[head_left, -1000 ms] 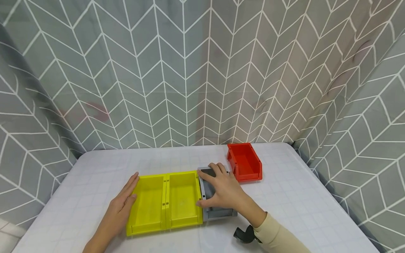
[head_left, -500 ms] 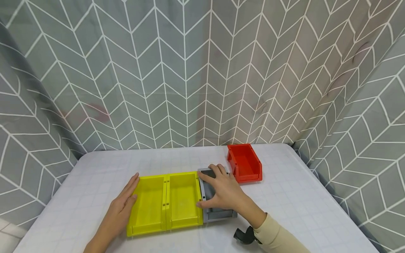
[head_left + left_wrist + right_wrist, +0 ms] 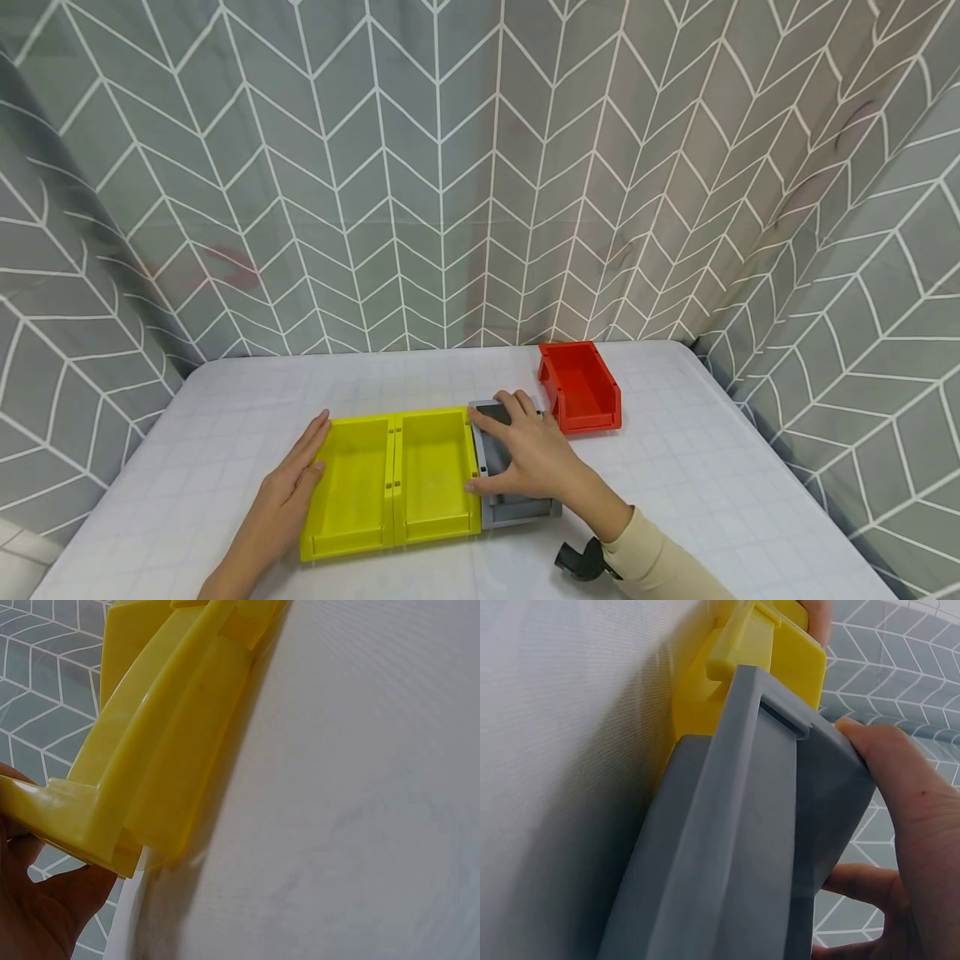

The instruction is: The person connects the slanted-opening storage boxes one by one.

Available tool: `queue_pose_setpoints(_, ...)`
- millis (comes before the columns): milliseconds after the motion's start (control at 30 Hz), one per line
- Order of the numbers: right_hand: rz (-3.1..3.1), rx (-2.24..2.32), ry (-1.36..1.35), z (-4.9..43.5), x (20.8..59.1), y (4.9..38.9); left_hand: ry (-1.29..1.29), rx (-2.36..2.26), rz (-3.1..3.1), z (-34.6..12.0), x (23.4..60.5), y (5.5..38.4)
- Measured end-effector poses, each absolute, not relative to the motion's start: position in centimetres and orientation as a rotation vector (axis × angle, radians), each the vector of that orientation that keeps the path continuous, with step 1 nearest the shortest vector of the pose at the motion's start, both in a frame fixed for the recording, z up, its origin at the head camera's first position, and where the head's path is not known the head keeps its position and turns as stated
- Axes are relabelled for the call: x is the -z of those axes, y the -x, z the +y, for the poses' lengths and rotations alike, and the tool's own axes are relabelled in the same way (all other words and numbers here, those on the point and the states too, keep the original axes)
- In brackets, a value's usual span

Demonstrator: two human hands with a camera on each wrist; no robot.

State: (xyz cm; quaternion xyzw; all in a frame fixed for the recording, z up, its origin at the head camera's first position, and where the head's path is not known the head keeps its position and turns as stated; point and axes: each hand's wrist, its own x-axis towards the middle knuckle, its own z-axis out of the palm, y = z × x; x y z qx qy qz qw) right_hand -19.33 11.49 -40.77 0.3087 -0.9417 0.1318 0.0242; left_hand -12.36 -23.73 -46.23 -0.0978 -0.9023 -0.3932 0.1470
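Observation:
Two yellow plastic storage bins, a left one (image 3: 348,479) and a middle one (image 3: 435,475), stand side by side on the white table. A grey bin (image 3: 519,510) adjoins the middle one on its right. My left hand (image 3: 279,493) lies along the outer wall of the left yellow bin, fingers straight and thumb at the rim. Over the grey bin spreads my right hand (image 3: 534,458), gripping it with the thumb at its seam with the yellow bin and fingers toward the far end. The right wrist view shows the thumb on the grey bin's rim (image 3: 739,750).
A red bin (image 3: 581,387) stands separately behind and right of the grey one. Beneath my right wrist is a black curved piece (image 3: 581,560). A grey curtain (image 3: 450,208) with white chevron lines hangs behind the white table (image 3: 690,492) and along its sides.

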Motion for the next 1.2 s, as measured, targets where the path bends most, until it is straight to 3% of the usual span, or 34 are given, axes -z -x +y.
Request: queue_pose_setpoints(1200, -2.948, -0.43, -0.979, 11.7, 41.48, 19.24, 0.308, 1.15, -2.577, -23.76, 46.2, 12.27)
